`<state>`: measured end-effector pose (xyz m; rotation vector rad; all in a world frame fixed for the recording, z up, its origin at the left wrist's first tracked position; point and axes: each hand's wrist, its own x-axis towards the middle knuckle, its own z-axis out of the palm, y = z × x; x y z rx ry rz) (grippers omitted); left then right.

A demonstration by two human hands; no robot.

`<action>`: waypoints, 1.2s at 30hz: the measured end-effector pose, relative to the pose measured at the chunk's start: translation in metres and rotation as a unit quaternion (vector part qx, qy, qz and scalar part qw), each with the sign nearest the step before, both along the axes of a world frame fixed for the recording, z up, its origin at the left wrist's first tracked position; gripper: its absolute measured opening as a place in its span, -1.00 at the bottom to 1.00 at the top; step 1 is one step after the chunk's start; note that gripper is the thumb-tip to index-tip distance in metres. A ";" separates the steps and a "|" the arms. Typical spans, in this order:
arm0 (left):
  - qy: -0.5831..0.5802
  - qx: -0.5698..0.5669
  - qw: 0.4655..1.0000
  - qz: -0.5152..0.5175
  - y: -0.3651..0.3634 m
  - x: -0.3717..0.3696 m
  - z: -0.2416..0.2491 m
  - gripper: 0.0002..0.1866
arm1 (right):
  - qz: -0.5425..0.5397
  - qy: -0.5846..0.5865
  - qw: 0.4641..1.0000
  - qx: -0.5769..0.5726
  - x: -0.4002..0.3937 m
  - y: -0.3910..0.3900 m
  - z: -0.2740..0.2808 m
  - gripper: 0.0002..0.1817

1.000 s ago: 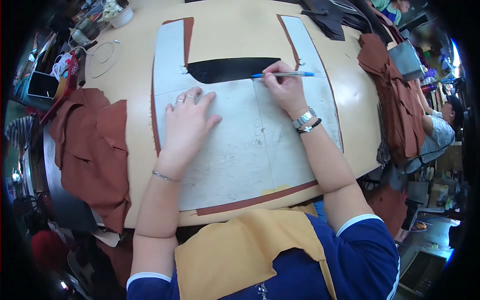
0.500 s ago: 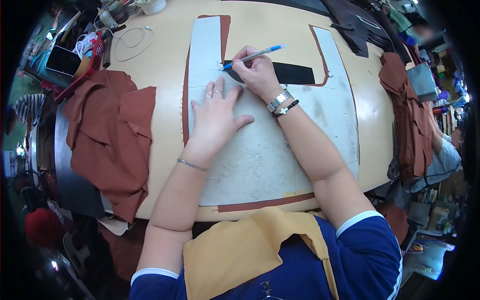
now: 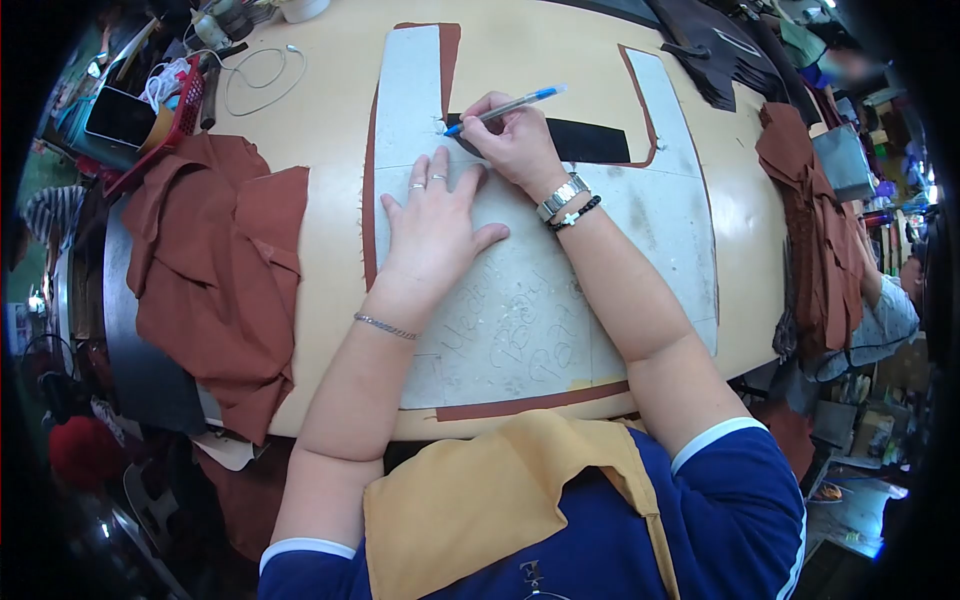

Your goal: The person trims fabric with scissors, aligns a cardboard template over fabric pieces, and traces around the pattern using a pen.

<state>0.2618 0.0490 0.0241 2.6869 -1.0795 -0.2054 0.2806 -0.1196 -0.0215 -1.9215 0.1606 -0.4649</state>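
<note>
1. the pale u-shaped sheet [image 3: 510, 300] lay flat before us on the table [image 3: 335, 220], its two long ends pointing away from us; a reddish-brown piece [image 3: 540, 403] showed from under its edges.
2. our right hand [image 3: 515, 145] had its fingers pinched round a blue-tipped pen [image 3: 537, 97], whose point sat at the inner corner by the sheet's left end; we could not tell whether it touched the surface.
3. our left hand [image 3: 435, 220] rested spread on the sheet, palm down and gripping nothing, just beside the right; we could not tell if the two met.
4. we judged the step in hand to be pen work at the sheet's inner edge, the left hand steadying it.
5. the next move, we reckoned, called for even pressure from that palm, lest the sheet slip, and a pen point close to the corner.
6. a black piece [image 3: 590, 142] lay in the gap between the long ends.
7. farther out, a crumpled brown heap [image 3: 215, 270] lay to our left, near a red basket [image 3: 186, 115].
</note>
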 end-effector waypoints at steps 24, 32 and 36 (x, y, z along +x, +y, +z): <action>0.039 -0.018 0.999 -0.028 0.000 0.000 0.000 -0.22 | -0.315 -0.080 0.946 0.005 -0.138 -0.190 -0.010 -0.85; 0.042 -0.031 0.998 -0.036 0.000 0.000 -0.001 -0.21 | -0.294 -0.025 0.955 -0.037 -0.145 -0.187 -0.010 -0.82; 0.037 -0.030 0.998 -0.041 0.001 0.000 -0.001 -0.22 | -0.293 -0.013 0.953 -0.073 -0.146 -0.184 -0.007 -0.80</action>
